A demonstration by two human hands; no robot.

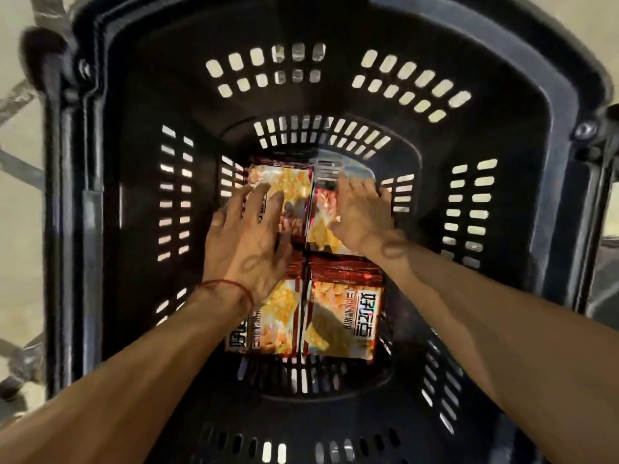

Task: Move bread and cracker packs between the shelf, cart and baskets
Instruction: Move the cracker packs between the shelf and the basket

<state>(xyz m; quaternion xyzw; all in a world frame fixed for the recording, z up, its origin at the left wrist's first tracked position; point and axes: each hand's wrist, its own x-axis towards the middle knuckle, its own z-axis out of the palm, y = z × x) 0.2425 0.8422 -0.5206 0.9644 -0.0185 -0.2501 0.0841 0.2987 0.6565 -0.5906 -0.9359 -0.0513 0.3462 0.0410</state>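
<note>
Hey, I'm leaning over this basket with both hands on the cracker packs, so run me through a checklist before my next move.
1. Left hand on the far left pack: fingers spread flat, no grip. Not ok for lifting.
2. Right hand on the far right pack: fingers reach its outer edge, but whether they grip it: cannot tell.
3. Near left pack and near right pack lie flat, side by side: ok.
4. Free floor in the basket for another flat pack: not ok, since the four packs cover most of it.
5. Pack condition: cannot tell, the picture is blurred.
</note>
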